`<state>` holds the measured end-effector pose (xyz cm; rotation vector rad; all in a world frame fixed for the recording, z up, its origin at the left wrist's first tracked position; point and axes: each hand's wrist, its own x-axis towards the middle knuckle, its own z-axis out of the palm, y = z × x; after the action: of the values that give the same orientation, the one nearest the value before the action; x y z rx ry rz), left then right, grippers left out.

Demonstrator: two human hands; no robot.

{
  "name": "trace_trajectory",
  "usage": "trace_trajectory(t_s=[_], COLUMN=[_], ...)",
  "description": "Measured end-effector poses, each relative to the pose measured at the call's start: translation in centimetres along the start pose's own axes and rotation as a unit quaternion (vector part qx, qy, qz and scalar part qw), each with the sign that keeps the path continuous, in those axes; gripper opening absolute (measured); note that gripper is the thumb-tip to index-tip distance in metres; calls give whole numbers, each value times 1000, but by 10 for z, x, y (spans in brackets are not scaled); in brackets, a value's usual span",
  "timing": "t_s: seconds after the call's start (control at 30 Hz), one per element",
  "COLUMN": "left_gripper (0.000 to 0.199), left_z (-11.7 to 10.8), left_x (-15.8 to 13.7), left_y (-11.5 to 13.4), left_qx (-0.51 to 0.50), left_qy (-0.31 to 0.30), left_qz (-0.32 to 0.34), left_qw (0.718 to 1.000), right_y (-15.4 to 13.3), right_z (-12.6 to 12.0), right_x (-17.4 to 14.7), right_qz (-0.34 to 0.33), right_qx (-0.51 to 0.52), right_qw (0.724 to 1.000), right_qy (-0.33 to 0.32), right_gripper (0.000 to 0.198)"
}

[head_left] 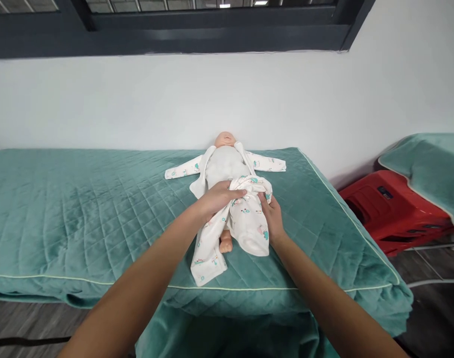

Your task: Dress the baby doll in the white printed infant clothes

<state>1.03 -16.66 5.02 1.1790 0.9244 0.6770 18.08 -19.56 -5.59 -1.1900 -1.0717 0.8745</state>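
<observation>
A baby doll lies on its back with its head toward the wall, its open white printed jacket spread at both sides and the sleeves stretched out. Over its lower body I hold a pair of white printed baby pants, bunched at the top, with one leg hanging toward the bed's front edge. My left hand grips the bunched cloth from the left, thumb on top. My right hand closes on its right side. One doll foot shows below the cloth; the other is hidden.
A green quilted cover spreads over the bed, with light piping along its edges. At the right stands a red plastic object, partly under a green cloth. Behind the bed rises a white wall below a dark window frame.
</observation>
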Motion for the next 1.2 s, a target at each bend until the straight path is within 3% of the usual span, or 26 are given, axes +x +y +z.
trace_trajectory(t_s=[0.1, 0.27, 0.57, 0.73, 0.87, 0.97, 1.07, 1.2], left_gripper=[30, 34, 34, 36, 36, 36, 40, 48], left_z=[-2, -7, -14, -31, -52, -62, -65, -67], left_x=[10, 24, 44, 49, 45, 46, 50, 52], left_y=[-4, -3, 3, 3, -9, -22, -32, -36], left_qx=[55, 136, 219, 275, 122, -12, -51, -71], left_qy=[10, 29, 65, 107, 49, 14, 28, 56], left_qz=[47, 103, 183, 188, 144, 143, 143, 139], left_qw=[997, 985, 956, 937, 981, 990, 988, 986], right_y=[-2, -2, -5, 2, -4, -23, -50, -80], right_z=[4, 7, 9, 8, 7, 11, 21, 39], right_x=[11, 27, 53, 55, 44, 41, 51, 75], right_qz=[-23, -74, -70, -74, -114, -126, -97, -16], right_qx=[-16, -48, -189, -194, -186, -172, -168, -200], right_qw=[998, 995, 975, 973, 976, 974, 962, 929], right_qy=[52, 44, 94, 102, 27, -73, -194, -313], right_gripper=[45, 47, 37, 33, 27, 34, 40, 31])
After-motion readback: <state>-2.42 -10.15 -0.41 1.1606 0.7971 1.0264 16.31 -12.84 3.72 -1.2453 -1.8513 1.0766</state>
